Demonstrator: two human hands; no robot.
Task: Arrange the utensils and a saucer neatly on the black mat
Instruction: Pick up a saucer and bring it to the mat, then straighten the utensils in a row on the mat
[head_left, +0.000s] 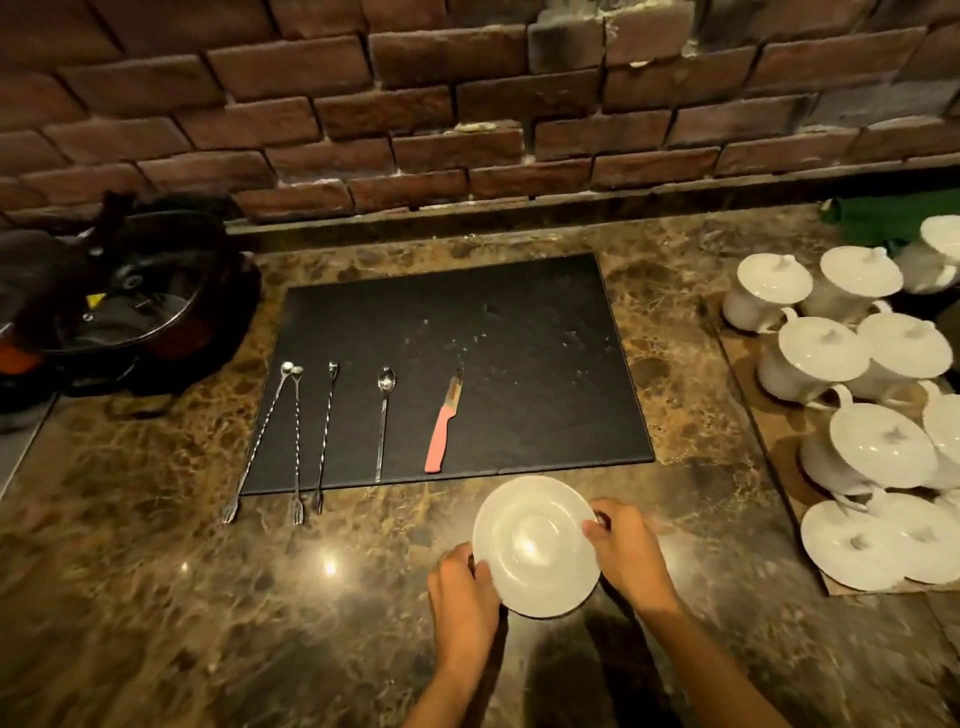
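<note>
A white saucer (537, 545) hangs just in front of the black mat (519, 338), over the marble counter. My left hand (462, 592) grips its lower left rim and my right hand (626, 551) grips its right rim. On the mat's left half lie three long twisted bar spoons (296, 436) with fork ends past the front edge, a plain long spoon (383, 421) and a pink-handled knife (445, 423). The mat's right half is bare.
Several white lidded cups (852, 395) crowd a board at the right. Dark pans and lids (104, 301) are stacked at the left. A brick wall (467, 104) runs along the back. A green cloth (883, 218) lies at the far right.
</note>
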